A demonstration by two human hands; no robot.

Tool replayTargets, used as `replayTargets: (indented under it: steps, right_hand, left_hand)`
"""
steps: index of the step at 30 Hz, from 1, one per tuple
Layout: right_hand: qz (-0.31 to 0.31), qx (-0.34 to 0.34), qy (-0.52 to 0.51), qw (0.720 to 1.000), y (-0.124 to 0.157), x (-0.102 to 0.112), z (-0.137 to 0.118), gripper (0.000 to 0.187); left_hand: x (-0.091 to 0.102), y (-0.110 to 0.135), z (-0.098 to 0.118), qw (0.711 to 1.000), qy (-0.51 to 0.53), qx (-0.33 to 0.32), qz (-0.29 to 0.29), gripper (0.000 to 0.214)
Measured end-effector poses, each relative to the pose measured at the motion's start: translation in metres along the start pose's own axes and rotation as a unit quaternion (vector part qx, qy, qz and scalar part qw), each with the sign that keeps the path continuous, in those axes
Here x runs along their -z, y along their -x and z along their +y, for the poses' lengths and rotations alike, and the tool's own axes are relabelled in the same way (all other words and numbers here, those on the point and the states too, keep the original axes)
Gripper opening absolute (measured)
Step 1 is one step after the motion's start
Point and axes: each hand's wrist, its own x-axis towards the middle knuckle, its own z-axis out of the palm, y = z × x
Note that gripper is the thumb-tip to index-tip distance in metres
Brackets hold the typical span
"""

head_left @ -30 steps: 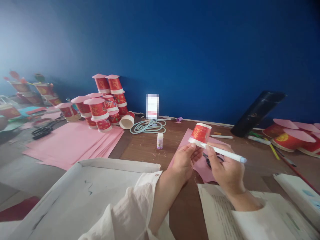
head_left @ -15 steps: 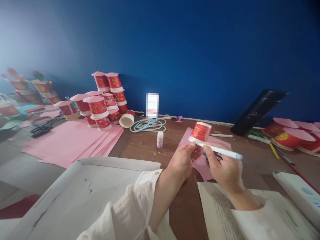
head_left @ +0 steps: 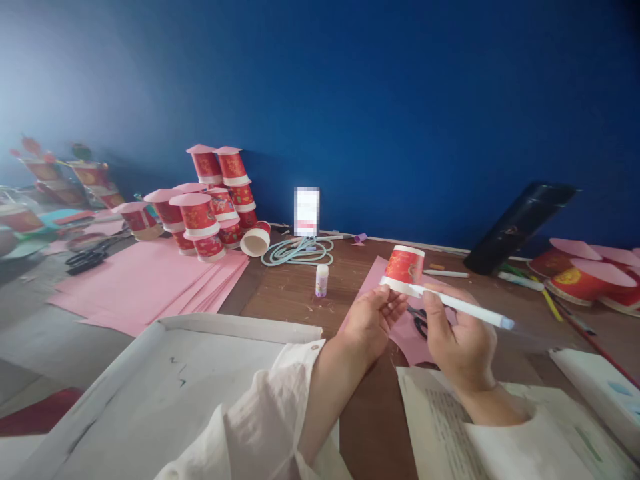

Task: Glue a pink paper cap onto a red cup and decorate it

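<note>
A red paper cup [head_left: 404,265] with a gold pattern is upside down, its white rim low, gripped by my left hand [head_left: 371,319] at that rim. My right hand [head_left: 463,337] is closed round a white marker pen [head_left: 470,306]. The pen's tip points left at the cup's white rim; whether it touches I cannot tell. Beneath my hands a pink paper sheet [head_left: 370,293] lies on the brown table, with dark-handled scissors [head_left: 421,323] on it, partly hidden by my right hand. A glue stick [head_left: 321,281] stands to the left of the cup.
Red cups with pink paper tops [head_left: 200,212] are stacked at the left behind pink sheets [head_left: 145,283]. A cable [head_left: 297,251] lies by a blurred-out screen [head_left: 307,212]. A white box lid [head_left: 200,360] is in front. A black cylinder [head_left: 520,227] leans on the wall.
My right hand and the marker have shifted a little to the right. The cup has turned slightly in my left hand and its pattern shows differently.
</note>
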Motion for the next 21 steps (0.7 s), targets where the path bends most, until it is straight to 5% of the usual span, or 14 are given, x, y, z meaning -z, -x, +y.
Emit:
replayTargets:
  steps: [12, 21]
  right_hand:
    - [-0.029, 0.065, 0.013, 0.997, -0.0015, -0.0033, 0.0035, 0.015]
    - [-0.009, 0.044, 0.035, 0.998, -0.0004, -0.0046, 0.0042, 0.015]
  left_hand:
    - [0.0021, -0.0031, -0.003, 0.999, -0.017, -0.024, -0.014, 0.009]
    - [-0.0007, -0.001, -0.001, 1.0, -0.016, -0.019, -0.016, 0.012]
